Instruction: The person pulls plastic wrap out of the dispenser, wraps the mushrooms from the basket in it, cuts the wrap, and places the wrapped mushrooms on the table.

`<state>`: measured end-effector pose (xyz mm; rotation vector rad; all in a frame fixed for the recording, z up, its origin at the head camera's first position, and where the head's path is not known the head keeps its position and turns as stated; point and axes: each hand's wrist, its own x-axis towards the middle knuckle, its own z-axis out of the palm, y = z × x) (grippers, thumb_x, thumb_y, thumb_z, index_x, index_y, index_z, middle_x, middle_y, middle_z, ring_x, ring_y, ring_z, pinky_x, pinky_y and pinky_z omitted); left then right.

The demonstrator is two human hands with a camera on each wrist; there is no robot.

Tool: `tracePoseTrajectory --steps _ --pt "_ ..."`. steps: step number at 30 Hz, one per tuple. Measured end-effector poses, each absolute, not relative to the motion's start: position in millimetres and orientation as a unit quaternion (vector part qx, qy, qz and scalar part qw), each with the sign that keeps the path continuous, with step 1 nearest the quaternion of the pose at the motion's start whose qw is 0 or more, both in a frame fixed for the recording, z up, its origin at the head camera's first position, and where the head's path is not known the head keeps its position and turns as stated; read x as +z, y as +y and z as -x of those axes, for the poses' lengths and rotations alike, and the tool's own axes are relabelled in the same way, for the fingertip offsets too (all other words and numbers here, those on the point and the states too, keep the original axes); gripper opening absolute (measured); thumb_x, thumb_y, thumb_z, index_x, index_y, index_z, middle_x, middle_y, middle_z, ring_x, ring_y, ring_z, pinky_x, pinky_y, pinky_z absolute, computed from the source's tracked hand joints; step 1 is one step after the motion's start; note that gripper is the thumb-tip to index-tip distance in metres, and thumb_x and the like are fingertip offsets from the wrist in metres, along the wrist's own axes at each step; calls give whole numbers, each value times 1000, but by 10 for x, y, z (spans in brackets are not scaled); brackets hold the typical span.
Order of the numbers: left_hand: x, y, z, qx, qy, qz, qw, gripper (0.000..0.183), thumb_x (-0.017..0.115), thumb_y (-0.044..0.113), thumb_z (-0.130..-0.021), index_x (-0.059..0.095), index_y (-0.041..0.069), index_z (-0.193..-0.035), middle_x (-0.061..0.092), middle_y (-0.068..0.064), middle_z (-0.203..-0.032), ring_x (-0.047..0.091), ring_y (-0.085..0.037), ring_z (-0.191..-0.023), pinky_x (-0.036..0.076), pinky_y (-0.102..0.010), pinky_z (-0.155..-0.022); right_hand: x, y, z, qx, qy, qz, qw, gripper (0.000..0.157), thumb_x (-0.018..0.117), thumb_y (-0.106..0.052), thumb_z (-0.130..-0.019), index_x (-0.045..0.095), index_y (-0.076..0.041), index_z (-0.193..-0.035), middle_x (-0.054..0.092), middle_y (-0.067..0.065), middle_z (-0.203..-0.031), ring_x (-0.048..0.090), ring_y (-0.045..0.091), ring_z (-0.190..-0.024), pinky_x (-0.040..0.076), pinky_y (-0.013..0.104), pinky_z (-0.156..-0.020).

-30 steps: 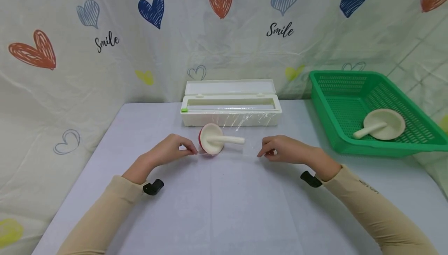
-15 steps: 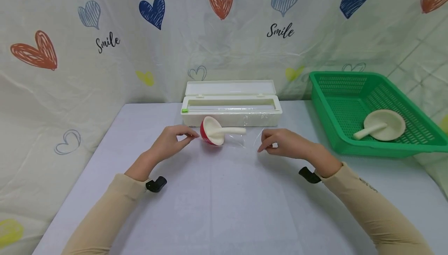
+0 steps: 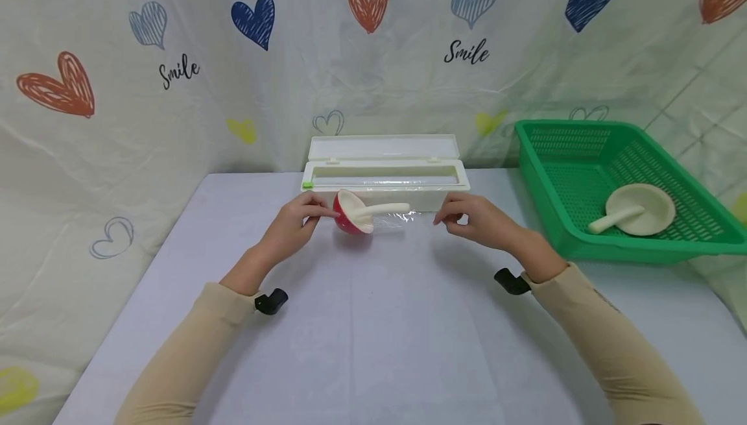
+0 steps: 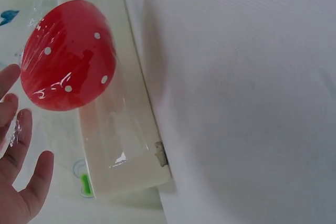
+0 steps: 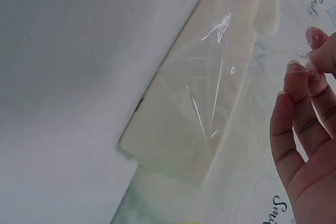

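A toy mushroom [image 3: 349,214], with a red white-dotted cap [image 4: 71,59] and a cream stem, lies on its side in the head view, stem pointing right. Clear cling film [image 5: 210,77] stretches over and beside it, wrinkled and shiny. My left hand [image 3: 294,222] is at the left of the cap, pinching the film between thumb and fingers. Right of the stem, my right hand [image 3: 480,218] pinches the film's other side; a crumpled bit shows at its fingertips [image 5: 296,66]. Behind both hands stands the white cling film dispenser [image 3: 432,200], its lid [image 3: 382,146] raised.
A green plastic basket [image 3: 607,248] stands at the right, holding a second mushroom [image 3: 653,207] with its cream underside up. A white cloth covers the table [image 3: 362,347]. A curtain [image 3: 303,81] printed with hearts hangs directly behind the dispenser.
Both hands have moved away from me toward the dispenser with the film. The mushroom has risen and tipped, showing more of its red cap.
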<state>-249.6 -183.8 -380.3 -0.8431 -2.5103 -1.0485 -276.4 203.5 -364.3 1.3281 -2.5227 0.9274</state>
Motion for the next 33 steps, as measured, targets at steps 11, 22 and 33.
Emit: tracePoseTrajectory --steps 11,22,33 --pt "-3771 -1721 2541 -341 -873 280 210 31 55 -17 -95 75 -5 -115 60 -17 -107 61 -29 -96 56 -38 -79 -3666 2008 2948 353 -839 -395 123 30 59 20 -83 74 0 -99 61 1 -85 57 13 -76 51 19 -72" --pt "-3746 -1625 2555 -296 -887 272 227 28 62 -14 -93 72 -8 -119 60 -19 -107 62 -32 -98 58 -38 -83 -3699 1949 3024 342 -832 -406 159 36 52 22 -86 76 -2 -99 57 8 -92 49 14 -72 42 23 -63" --pt "-3757 -1572 2554 -282 -887 277 240 32 82 -5 -83 75 -6 -115 60 -16 -105 65 -29 -95 60 -36 -82 -3746 1864 3029 279 -865 -391 146 42 55 15 -92 72 -2 -126 54 5 -95 42 10 -65 38 25 -57"
